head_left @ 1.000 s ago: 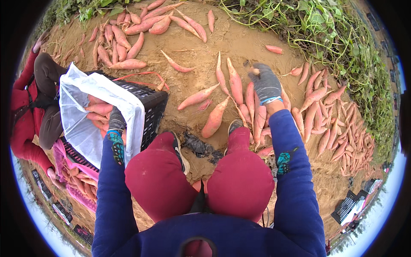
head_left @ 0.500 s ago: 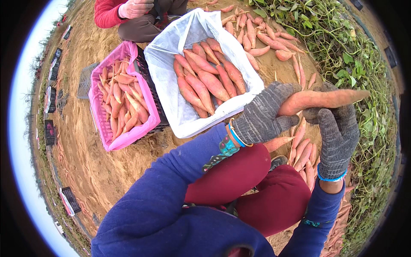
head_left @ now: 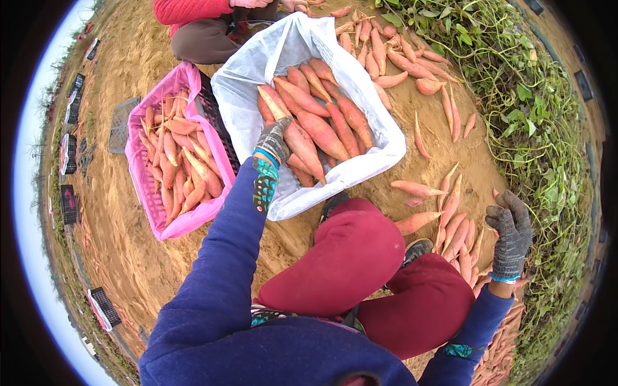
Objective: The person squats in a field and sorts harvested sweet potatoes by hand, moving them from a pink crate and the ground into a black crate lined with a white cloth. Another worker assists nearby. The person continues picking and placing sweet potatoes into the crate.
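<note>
My left hand (head_left: 274, 141), in a grey knit glove, is closed on a long sweet potato (head_left: 296, 148) inside the white-lined black crate (head_left: 391, 157), among several large pink-red roots. My right hand (head_left: 510, 235), gloved too, hangs above loose sweet potatoes (head_left: 456, 238) at the right, its fingers loosely bent and apart, with nothing clearly held. Left of the white liner stands a second crate with a pink liner (head_left: 138, 151), full of thinner roots.
A person in red sleeves (head_left: 187, 13) sits beyond the crates, hands near the top edge. A root pile (head_left: 405, 61) lies at the back. Leafy vines (head_left: 534, 128) border the right. A grey plastic crate (head_left: 122, 125) and distant black crates (head_left: 102, 305) are at the left.
The view swung from the root rows to the crates. Half a second ago both hands held one sweet potato; now my left hand has it down in the white-lined crate and my right has moved away.
</note>
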{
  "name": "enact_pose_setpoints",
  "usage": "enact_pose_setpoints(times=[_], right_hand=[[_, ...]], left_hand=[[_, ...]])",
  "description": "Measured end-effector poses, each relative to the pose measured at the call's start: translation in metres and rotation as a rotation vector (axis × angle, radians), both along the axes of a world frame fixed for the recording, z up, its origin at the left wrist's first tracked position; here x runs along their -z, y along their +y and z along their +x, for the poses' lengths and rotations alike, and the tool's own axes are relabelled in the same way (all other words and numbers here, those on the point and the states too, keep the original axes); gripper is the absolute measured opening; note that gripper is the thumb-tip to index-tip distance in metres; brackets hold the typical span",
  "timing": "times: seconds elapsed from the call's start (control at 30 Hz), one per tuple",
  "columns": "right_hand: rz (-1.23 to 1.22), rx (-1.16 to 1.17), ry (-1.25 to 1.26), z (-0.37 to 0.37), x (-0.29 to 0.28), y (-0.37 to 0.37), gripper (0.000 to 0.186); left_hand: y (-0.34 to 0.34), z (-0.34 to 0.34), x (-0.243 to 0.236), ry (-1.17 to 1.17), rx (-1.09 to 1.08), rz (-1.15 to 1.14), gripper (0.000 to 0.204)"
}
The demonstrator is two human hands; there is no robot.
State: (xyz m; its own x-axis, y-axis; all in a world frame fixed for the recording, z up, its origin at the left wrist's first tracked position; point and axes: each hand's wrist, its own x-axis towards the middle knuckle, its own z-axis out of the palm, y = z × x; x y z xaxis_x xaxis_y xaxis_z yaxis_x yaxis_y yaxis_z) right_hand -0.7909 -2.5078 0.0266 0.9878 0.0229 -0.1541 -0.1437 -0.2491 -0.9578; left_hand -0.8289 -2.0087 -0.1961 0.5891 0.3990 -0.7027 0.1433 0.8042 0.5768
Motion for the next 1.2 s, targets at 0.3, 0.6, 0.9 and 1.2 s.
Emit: enact_pose_setpoints(times=[0.3,0.6,0.9,1.2], right_hand=[[-0.096,-0.052,0.060,0.020,0.019,0.000,0.043],[-0.126,-0.060,0.109,0.025,0.023,-0.007,0.046],[-0.138,-0.054,0.117,0.028,0.028,-0.008,0.044],[-0.095,-0.056,0.134,0.033,0.032,-0.002,0.040]], left_hand=[[-0.011,0.015,0.003,0.097,0.089,0.291,0.027],[-0.009,0.020,0.032,0.023,0.095,0.289,0.037],[0.026,-0.007,0.024,0.256,0.163,0.483,0.045],[0.035,0.041,-0.056,0.216,0.919,1.688,0.054]])
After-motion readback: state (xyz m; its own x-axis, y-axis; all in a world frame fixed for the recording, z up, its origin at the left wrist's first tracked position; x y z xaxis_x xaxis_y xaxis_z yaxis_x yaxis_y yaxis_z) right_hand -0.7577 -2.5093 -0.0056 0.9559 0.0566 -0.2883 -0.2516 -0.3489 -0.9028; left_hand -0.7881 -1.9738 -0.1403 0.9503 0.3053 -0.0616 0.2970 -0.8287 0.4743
